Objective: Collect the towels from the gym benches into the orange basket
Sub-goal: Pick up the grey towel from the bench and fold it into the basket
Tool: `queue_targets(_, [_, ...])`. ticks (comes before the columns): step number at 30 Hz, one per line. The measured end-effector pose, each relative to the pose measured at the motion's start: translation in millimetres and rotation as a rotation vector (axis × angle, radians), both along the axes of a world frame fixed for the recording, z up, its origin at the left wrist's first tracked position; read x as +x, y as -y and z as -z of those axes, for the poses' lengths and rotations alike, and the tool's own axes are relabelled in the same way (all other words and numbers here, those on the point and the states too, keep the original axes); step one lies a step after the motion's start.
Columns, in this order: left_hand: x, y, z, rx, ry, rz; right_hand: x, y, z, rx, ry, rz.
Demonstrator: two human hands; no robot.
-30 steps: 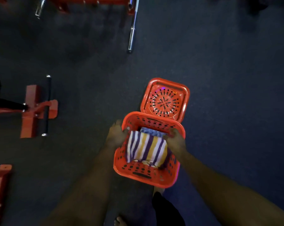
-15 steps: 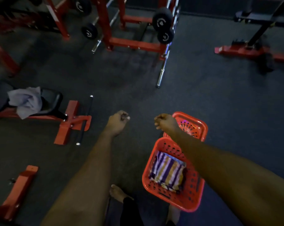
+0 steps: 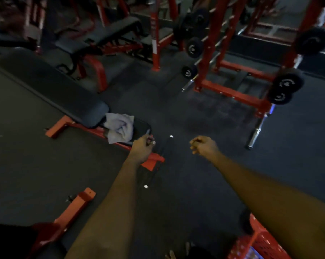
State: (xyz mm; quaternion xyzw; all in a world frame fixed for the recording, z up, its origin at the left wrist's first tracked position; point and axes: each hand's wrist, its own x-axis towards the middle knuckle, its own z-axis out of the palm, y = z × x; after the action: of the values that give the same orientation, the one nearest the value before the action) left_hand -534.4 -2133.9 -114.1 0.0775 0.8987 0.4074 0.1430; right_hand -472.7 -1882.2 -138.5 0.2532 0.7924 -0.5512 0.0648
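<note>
A crumpled grey towel [image 3: 119, 128] lies across the seat end of a black padded bench [image 3: 79, 107] with a red frame. My left hand [image 3: 142, 146] is a loose fist just to the right of the towel, a short gap away, with nothing in it. My right hand [image 3: 202, 145] is also curled shut and holds nothing, out over the bare floor. The orange basket [image 3: 258, 243] stands on the floor at the bottom right, mostly hidden under my right forearm.
A red rack [image 3: 230, 81] with black weight plates [image 3: 288, 83] stands at the right rear. A second black bench [image 3: 100, 37] is at the back. A red foot bar [image 3: 74, 206] lies low on the left. Dark floor stretches between the bench and the rack.
Both hands let go of the basket and rose. My view swung up and left, so the basket slid to the bottom right corner and the bench with the grey towel came close.
</note>
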Motion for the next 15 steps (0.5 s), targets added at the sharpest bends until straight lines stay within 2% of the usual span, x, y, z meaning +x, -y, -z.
queue_targets(9, [-140.4, 126.4, 24.2, -0.086, 0.042, -0.21, -203.9, 126.5, 37.8, 0.002, 0.052, -0.27])
queue_targets(15, [-274.6, 166.6, 80.1, -0.184, 0.177, -0.301, -365.1, 185.4, 110.1, 0.008, 0.184, -0.456])
